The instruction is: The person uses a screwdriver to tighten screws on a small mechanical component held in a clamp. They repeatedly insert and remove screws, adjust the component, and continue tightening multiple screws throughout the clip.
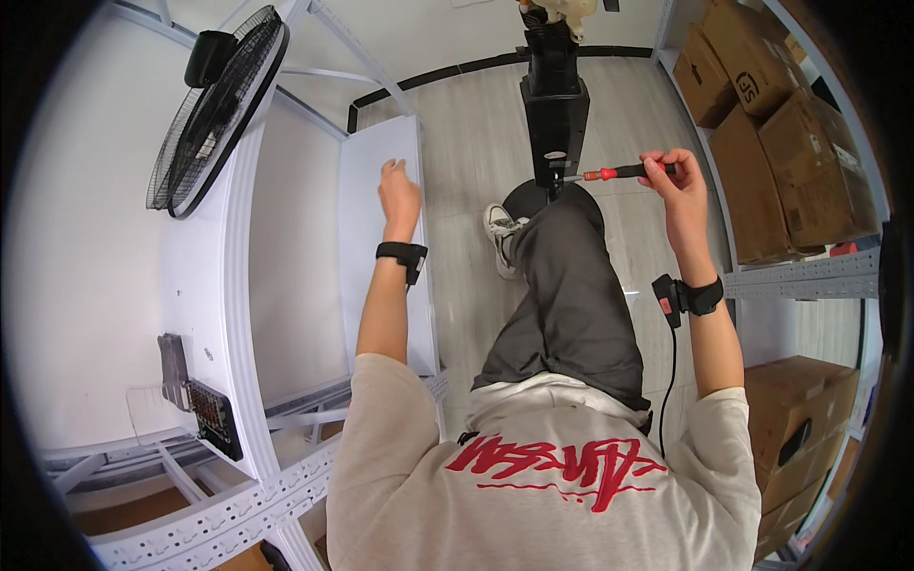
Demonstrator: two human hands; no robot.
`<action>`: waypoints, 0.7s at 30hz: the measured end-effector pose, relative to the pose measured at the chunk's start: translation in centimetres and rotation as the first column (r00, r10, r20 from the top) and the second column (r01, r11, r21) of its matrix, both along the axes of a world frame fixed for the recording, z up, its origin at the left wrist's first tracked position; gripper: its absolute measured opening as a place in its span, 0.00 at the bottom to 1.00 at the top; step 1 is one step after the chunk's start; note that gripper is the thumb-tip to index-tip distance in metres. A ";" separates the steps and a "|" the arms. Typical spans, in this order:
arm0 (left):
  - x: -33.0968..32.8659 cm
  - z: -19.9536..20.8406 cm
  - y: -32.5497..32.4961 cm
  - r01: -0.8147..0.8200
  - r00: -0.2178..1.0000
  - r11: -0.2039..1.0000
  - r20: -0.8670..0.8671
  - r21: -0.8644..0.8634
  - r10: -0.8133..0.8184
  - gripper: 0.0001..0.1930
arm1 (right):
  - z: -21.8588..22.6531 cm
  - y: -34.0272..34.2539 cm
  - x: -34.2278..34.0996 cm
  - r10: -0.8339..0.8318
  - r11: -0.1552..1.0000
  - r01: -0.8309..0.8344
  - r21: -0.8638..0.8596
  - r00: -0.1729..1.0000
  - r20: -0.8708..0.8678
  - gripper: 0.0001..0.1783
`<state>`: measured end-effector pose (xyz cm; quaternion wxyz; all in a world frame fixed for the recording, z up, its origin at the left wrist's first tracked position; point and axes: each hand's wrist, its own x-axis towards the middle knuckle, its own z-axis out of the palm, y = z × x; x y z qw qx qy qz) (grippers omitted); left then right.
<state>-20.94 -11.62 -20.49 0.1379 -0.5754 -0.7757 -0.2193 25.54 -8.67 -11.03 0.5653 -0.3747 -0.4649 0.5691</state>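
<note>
Screwdriver (621,172) sits just right of the black column (555,124), long axis crosswise, tip pointing left toward it; our right hand (679,188) is clamped on its handle. Left of the column, we cannot tell whether our left hand's (401,202) fingers meet. Pale floor (466,143) surrounds the column; cartons (747,195) stand right.

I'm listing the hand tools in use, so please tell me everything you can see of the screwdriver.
The screwdriver is slim, with a red and black handle that looks like plastic and a thin, metallic-looking shaft. It lies nearly level in the picture, shaft to the left, its tip by the lower part of the black column; whether they touch is unclear. The right hand grips the black end of the handle between thumb and fingers. The tip's shape is too small to tell.
</note>
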 end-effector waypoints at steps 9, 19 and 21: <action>7.7 8.0 -0.8 0.250 0.070 0.964 0.992 0.088 -0.109 0.12 | -0.3 0.2 -1.4 0.017 1.000 -0.016 0.027 0.999 -0.052 0.09; 16.9 9.7 -0.9 0.156 -0.677 0.940 0.726 0.302 -0.121 0.08 | 1.9 -0.9 -2.5 0.031 0.997 -0.021 0.077 0.991 -0.128 0.10; 17.3 9.6 -0.7 0.170 -0.682 0.931 0.721 0.323 -0.125 0.08 | 1.9 -0.9 -2.2 0.023 0.996 -0.010 0.092 0.990 -0.138 0.10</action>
